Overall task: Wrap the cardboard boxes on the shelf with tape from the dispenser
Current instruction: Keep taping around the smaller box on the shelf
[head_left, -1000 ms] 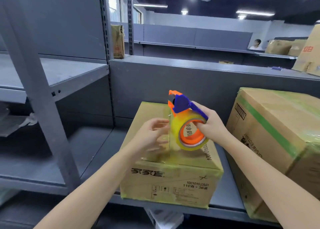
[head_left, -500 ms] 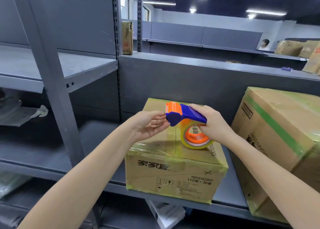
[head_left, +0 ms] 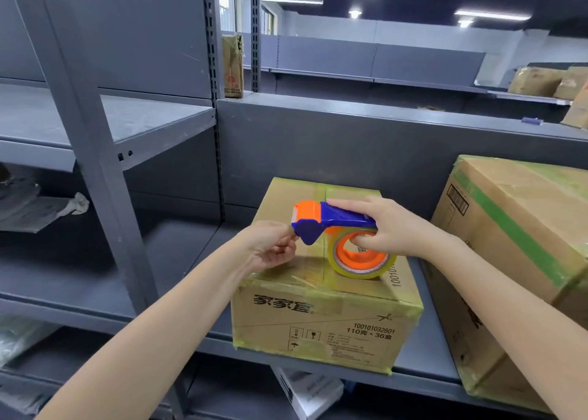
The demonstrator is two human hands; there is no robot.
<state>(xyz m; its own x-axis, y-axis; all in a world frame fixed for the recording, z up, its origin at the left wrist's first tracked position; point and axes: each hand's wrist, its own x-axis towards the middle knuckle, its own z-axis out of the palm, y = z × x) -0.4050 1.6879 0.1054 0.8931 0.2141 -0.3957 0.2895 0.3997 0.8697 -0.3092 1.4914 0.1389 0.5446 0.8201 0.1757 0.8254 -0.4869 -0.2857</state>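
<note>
Blue dispenser (head_left: 338,220) gripped by right hand (head_left: 401,230) over box (head_left: 321,321); left hand (head_left: 269,245) seemingly pinches its tip.

Small tape-wrapped brown cardboard box (head_left: 324,324), front face: black brand characters 家家宜; code 10010103260, last digit apparently 1; 110克 × 36盒; scissors mark; three handling pictograms; fine print below illegible. Same box, along its right edge: 1001010…, remainder cut off.
Large brown cardboard box with green band (head_left: 515,216): barcode label (head_left: 457,199), digits illegible; side lettering unreadable.
Orange core of clear tape roll (head_left: 348,259): print partly covered, unreadable.
</note>
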